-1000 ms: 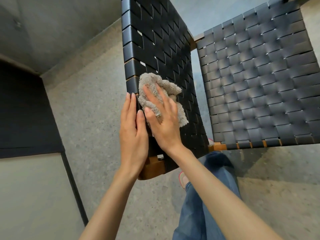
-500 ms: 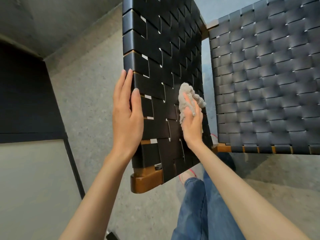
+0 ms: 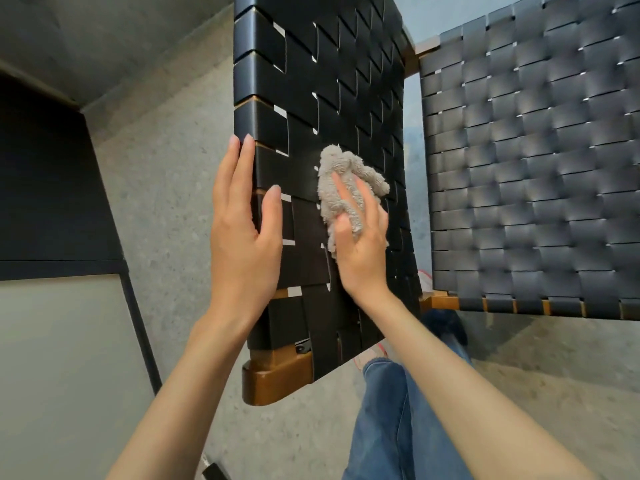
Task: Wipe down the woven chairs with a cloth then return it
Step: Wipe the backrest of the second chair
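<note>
On woven chair (image 3: 313, 81) back: right hand (image 3: 363, 259) pinches cloth (image 3: 337, 174); left hand (image 3: 242, 244) flat against edge

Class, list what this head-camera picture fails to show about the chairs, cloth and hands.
Head view throughout.
- Wiped woven panel: top cut off by the upper edge.
- Weave under the cloth: hidden by it and the right hand.
- Left hand: palm faces away, contact unseen.
- Second woven panel: cut off by the right edge.

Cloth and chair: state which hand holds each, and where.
Right hand pinches the grey cloth by its lower part, against the chair back. Left hand rests flat on its side edge.
</note>
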### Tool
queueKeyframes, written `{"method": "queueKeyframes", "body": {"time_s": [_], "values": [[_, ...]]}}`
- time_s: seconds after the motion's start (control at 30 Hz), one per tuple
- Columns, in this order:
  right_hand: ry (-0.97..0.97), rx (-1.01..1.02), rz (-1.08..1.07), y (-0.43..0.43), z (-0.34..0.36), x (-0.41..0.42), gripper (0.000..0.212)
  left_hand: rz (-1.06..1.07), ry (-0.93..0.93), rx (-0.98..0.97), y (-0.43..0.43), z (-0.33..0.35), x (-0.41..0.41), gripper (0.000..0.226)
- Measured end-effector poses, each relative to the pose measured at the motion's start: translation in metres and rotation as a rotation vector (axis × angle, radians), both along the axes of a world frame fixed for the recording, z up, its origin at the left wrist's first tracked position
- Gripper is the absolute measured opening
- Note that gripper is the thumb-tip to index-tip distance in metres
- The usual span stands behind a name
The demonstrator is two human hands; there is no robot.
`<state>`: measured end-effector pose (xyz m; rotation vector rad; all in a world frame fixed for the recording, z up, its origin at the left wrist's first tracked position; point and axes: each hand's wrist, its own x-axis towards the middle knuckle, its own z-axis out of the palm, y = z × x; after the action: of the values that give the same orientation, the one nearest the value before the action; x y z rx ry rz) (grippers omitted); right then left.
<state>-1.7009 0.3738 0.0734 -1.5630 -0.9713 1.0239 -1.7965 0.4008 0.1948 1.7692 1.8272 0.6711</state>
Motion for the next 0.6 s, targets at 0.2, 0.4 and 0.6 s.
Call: {"method": "queueKeyframes", "body": {"time_s": [0.2,0.4,0.6], "values": [[-0.024,-0.23,-0.061,0.004,-0.07,0.034,0.041,0.008,-0.115,-0.05,0.001,0.001,-0.001,0.051],[0.028,-0.496,-0.181,0.003,-0.132,0.057,0.053,0.001,-0.129,-0.042,0.0,0.002,-0.002,0.051],[0.031,-0.577,-0.246,0.001,-0.142,0.058,0.049,0.011,-0.158,-0.056,0.0,0.003,-0.002,0.051]]}}
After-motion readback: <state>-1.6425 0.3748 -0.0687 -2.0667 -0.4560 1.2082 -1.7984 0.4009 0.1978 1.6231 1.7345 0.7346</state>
